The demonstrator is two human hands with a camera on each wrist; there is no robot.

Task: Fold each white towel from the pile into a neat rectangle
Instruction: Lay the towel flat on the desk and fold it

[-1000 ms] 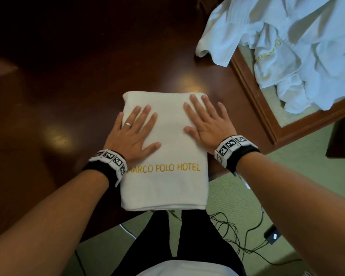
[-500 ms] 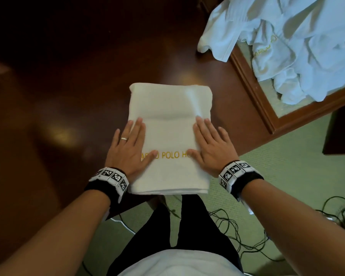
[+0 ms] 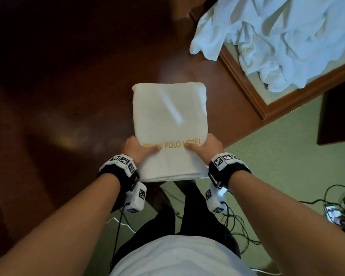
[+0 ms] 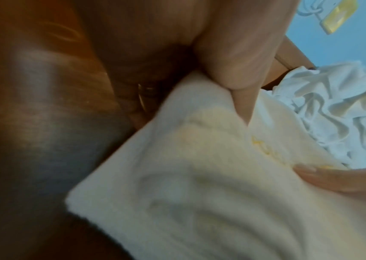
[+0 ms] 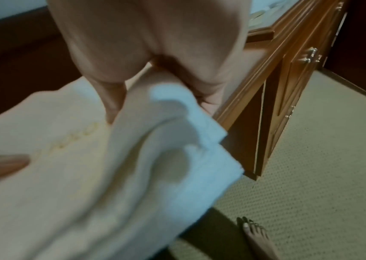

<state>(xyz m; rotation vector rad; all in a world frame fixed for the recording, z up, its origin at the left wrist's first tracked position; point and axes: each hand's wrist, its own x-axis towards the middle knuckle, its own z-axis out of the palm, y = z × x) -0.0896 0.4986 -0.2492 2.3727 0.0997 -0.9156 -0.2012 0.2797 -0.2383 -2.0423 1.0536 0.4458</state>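
**Gripping the folded towel at its near end**

Working on the dark polished wooden table (image 3: 72, 80), we keep the crumpled pile of white towels (image 3: 287, 36) at the far right, well apart, so the folding space stays free. Our folded white terry towel with gold hotel lettering (image 3: 168, 116) lies as a thick rectangle in front of us, its near end overhanging the table edge, which lets our fingers slip beneath. Our left hand (image 3: 140, 150) pinches the near left side, thumb on top across the lettering; our right hand (image 3: 204, 146) mirrors it on the near right side. We judge this two-sided hold keeps the layers together for lifting or a last fold.
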